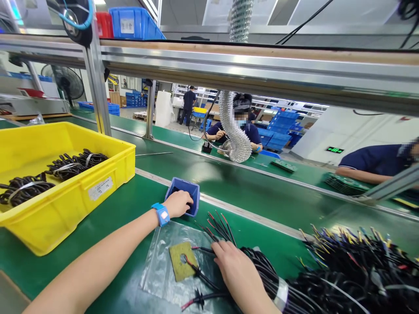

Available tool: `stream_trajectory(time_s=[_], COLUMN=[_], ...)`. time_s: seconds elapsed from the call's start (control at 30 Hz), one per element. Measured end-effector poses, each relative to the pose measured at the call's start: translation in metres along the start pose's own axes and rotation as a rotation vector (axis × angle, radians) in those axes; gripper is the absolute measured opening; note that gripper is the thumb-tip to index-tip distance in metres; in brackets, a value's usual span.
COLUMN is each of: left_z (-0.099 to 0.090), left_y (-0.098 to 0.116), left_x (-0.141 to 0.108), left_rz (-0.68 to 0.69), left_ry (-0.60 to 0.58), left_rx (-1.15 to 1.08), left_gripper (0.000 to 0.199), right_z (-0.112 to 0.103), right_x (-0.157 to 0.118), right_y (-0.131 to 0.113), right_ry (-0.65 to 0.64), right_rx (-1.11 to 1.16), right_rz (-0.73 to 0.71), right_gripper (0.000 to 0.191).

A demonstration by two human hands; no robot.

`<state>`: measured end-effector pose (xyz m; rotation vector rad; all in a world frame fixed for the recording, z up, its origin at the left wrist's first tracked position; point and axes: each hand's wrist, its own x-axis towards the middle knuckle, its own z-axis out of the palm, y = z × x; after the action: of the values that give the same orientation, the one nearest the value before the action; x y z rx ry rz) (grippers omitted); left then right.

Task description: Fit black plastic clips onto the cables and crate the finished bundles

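My left hand (pixel 178 203), with a blue wristband, reaches into a small blue bin (pixel 195 192); its fingertips are hidden among dark contents. My right hand (pixel 231 261) is closed around a black cable (pixel 204 250) with a red wire end. Beside it lies a bundle of black cables (pixel 265 266) tied with a white band, stripped red and black ends pointing up. Left of my right hand, a yellow sponge (pixel 182 261) with a hole rests on a clear plastic bag (pixel 157 266). Two cable ends lie near it, the lower one (pixel 199 298) with a black star-shaped piece around it.
A yellow crate (pixel 75 200) with coiled black cables stands at left. A large cable heap (pixel 356 270) fills the right. Metal rails and a flexible duct (pixel 238 144) stand beyond. Across the bench are two people and stacked green circuit boards (pixel 343 183); another person stands farther back.
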<state>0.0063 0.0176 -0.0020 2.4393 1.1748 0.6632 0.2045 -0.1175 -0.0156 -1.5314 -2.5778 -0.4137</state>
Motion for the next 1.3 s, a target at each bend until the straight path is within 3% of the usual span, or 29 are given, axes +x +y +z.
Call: stream_trajectory(time_s=[0.13,0.27,0.43,0.6,0.73,0.83,1.0,1.13,1.2,1.3], left_z=[0.012,0.014,0.013,0.0,-0.013,-0.009,0.01,0.007,0.001,-0.004], left_y=[-0.009,-0.012,-0.01,0.002,0.016,0.023,0.017,0.009,0.007,0.006], left_x=[0.015,0.02,0.018,0.012,-0.012,-0.047,-0.091,-0.096,-0.096,-0.096], left_rz=[-0.012,-0.019,-0.003,0.04,0.027,0.049,0.083,0.03,0.005,-0.008], left_ry=[-0.157,-0.219,-0.18,-0.026,0.119,0.127,0.001,-0.152,-0.18,-0.208], left_rx=[0.063,0.088,0.1,0.081,0.086,0.109,0.152,0.068,0.0,-0.055], left_gripper=[0.01,0.016,0.018,0.01,0.014,0.015,0.018,0.006,0.017,0.013], right_z=[0.0,-0.005,-0.014,-0.018,-0.014,-0.01,-0.008,-0.009,-0.011,-0.014], right_x=[-0.006,-0.011,-0.01,-0.006,-0.005,-0.005,-0.005,-0.004,-0.003,-0.003], right_y=[-0.006,-0.018,-0.029,-0.032,-0.032,-0.03,-0.029,-0.031,-0.032,-0.031], right_ry=[-0.014,-0.12,-0.189,-0.197,-0.194,-0.196,-0.222,-0.262,-0.273,-0.259], right_rx=[0.065,0.13,0.107,0.11,0.069,0.052,0.038,0.028,0.036,0.102], right_rz=[-0.011,-0.018,-0.054,-0.064,-0.072,-0.086,-0.085,-0.076,-0.065,-0.022], right_gripper=[0.026,0.023,0.026,0.023,0.021,0.02,0.022,0.023,0.021,0.018])
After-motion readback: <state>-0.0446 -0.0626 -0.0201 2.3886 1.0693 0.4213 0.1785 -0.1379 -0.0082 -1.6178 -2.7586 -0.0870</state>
